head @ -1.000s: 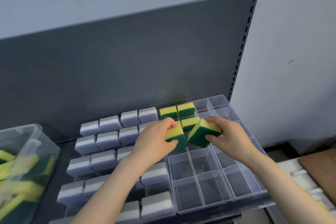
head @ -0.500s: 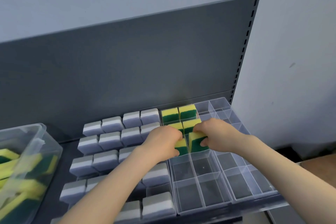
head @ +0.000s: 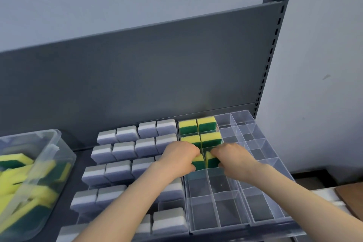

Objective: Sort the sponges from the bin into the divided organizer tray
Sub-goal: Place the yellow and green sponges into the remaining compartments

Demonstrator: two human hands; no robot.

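A clear divided organizer tray (head: 218, 228) lies on the dark shelf at the right. Several yellow-and-green sponges (head: 206, 124) stand in its two far rows. My left hand (head: 179, 158) grips one yellow-and-green sponge (head: 198, 162) and holds it down in a third-row compartment. My right hand (head: 232, 156) grips another such sponge (head: 211, 161) in the compartment right beside it. A clear bin (head: 59, 155) at the far left holds more yellow-and-green sponges (head: 17, 179).
Several grey-and-white sponges (head: 125, 150) fill a second tray left of the clear one. A dark grey back panel (head: 137, 76) rises behind the shelf. Near rows and right-hand columns of the clear tray hold nothing. A wooden board (head: 351, 196) shows at lower right.
Both hands came down from above the tray and pushed their sponges into two neighbouring third-row compartments. The right sponge turned from tilted to upright.
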